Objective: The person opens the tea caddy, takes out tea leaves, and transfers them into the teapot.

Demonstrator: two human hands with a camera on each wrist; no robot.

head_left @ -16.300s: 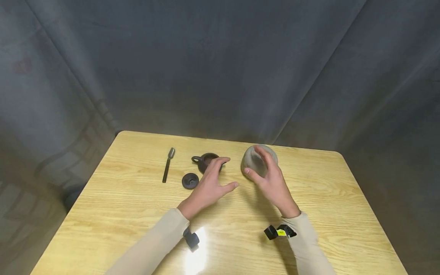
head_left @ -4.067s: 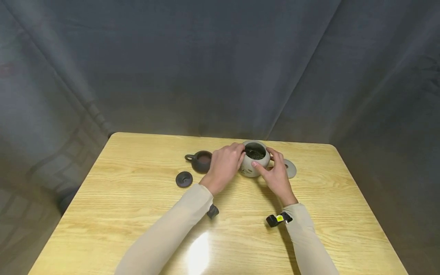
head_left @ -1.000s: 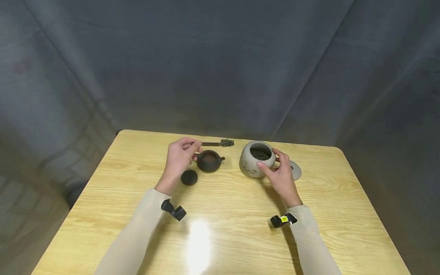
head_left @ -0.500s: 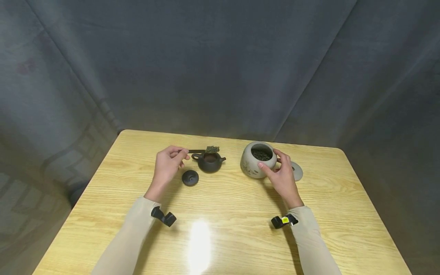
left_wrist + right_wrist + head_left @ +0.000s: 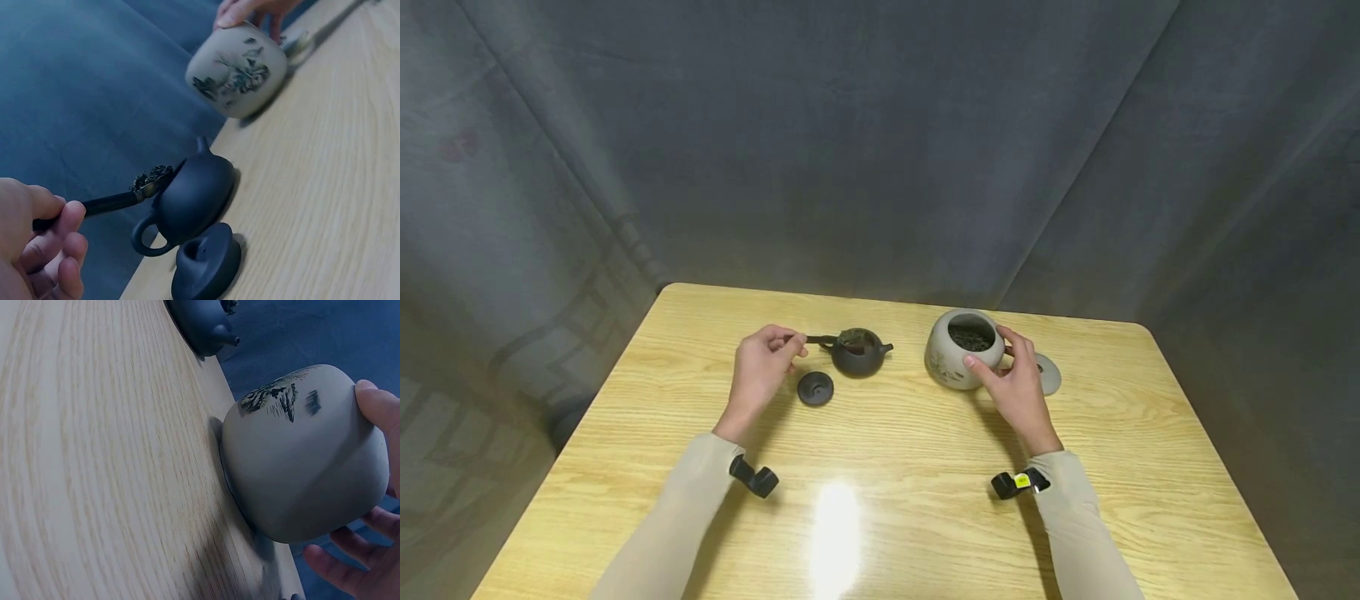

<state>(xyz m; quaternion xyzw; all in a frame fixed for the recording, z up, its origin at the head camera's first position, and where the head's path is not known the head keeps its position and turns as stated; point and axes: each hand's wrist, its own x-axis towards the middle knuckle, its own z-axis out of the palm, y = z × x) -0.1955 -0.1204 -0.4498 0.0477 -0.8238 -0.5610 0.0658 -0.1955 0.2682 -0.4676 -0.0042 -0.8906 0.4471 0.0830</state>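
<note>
My left hand (image 5: 756, 371) pinches the dark handle of a tea scoop (image 5: 112, 204) between thumb and fingers. Dry tea leaves (image 5: 152, 177) heap the scoop's end, which lies at the open mouth of a small dark teapot (image 5: 857, 363). The teapot stands upright, handle to the left and spout to the right. To its right is a pale grey tea jar (image 5: 950, 367) with a painted landscape, uncovered and partly filled with dark leaves. My right hand (image 5: 1021, 392) grips this jar, thumb near the front rim and fingers around the right side.
The teapot's round dark lid (image 5: 815, 388) lies on the wooden table (image 5: 910, 500) in front of the teapot. Behind the right hand lies the jar's grey disc lid (image 5: 1048, 375). A grey curtain (image 5: 880, 167) hangs along the table's back edge.
Earlier the scoop lay on the table and the jar was covered; its lid now lies beside it. During the last second, the left hand moved left and lowered the loaded scoop to the teapot's mouth.
</note>
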